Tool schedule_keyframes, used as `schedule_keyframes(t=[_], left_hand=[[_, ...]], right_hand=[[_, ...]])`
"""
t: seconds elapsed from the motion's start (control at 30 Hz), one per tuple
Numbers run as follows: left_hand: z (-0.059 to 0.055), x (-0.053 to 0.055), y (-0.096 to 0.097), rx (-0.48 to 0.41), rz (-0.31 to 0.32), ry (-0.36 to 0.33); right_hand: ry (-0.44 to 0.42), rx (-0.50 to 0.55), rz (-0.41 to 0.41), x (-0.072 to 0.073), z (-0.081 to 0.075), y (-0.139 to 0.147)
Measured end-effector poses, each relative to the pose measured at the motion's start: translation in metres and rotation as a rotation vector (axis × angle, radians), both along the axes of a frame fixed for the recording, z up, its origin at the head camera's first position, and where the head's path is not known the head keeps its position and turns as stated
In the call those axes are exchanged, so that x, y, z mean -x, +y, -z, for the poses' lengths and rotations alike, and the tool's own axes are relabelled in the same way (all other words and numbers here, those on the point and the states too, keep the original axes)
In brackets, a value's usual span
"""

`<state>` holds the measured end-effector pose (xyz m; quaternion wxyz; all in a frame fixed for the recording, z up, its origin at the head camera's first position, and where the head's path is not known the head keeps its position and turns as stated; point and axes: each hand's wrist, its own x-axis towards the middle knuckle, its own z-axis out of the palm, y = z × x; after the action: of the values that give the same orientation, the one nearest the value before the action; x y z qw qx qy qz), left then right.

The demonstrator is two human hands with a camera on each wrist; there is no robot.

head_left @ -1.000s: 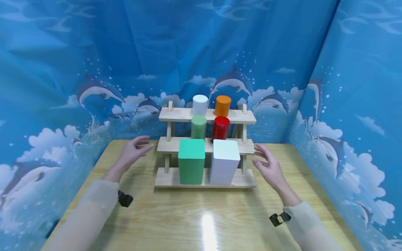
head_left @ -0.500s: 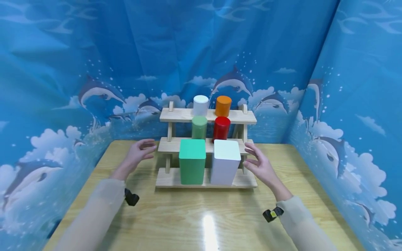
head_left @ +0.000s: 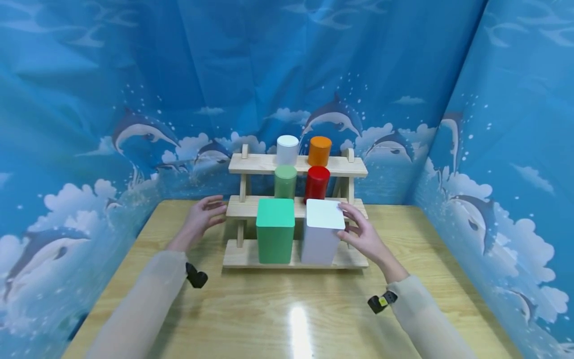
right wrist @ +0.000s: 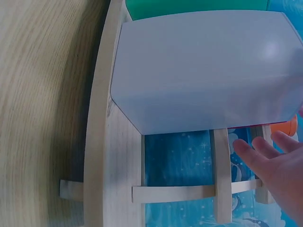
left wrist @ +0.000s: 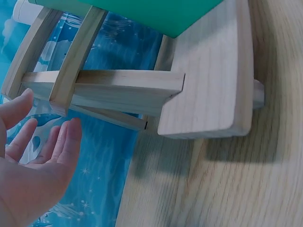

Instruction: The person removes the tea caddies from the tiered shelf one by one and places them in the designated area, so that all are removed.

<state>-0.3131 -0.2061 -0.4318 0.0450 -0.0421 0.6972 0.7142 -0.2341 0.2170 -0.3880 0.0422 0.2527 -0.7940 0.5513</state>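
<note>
A wooden three-step rack (head_left: 242, 207) stands on the table. On its lowest step a green box (head_left: 275, 237) and a white box (head_left: 321, 239) stand upright side by side. My right hand (head_left: 364, 240) is at the white box's right side, thumb near its front corner; whether it touches cannot be told. In the right wrist view its fingers (right wrist: 262, 158) are loosely bent beside the box (right wrist: 203, 71). Left of the rack my left hand (head_left: 202, 219) holds nothing, its fingers (left wrist: 66, 144) apart from the wooden side frame (left wrist: 78, 61).
A pale green cylinder (head_left: 285, 182) and a red cylinder (head_left: 317, 182) stand on the middle step. Above them, a white cylinder (head_left: 287, 151) and an orange cylinder (head_left: 320, 151) occupy the top step. A blue dolphin-print curtain (head_left: 251, 75) hangs behind the wooden table (head_left: 251, 309).
My right hand has moved left, from beside the rack up to the white box. The left hand has shifted slightly right towards the rack. The boxes and cylinders have stayed in place.
</note>
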Motion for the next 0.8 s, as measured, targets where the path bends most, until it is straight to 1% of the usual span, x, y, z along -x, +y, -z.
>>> schedule_keyframes(t=[0.1, 0.27, 0.57, 0.73, 0.8], left_hand=[[-0.001, 0.005, 0.004, -0.013, -0.005, -0.015], [0.001, 0.010, 0.008, -0.014, 0.001, -0.031], [0.008, 0.015, 0.006, -0.058, 0.022, -0.019], [0.010, 0.016, 0.006, -0.045, 0.034, -0.020], [0.012, 0.016, 0.005, -0.045, 0.051, -0.018]], right_hand=[[-0.011, -0.024, 0.010, -0.002, -0.003, -0.004], [-0.023, -0.032, 0.016, -0.001, -0.002, -0.008], [-0.004, -0.013, 0.009, 0.001, 0.003, -0.008], [-0.010, -0.014, 0.004, 0.002, 0.005, -0.007], [-0.024, -0.013, 0.008, 0.003, 0.005, -0.007]])
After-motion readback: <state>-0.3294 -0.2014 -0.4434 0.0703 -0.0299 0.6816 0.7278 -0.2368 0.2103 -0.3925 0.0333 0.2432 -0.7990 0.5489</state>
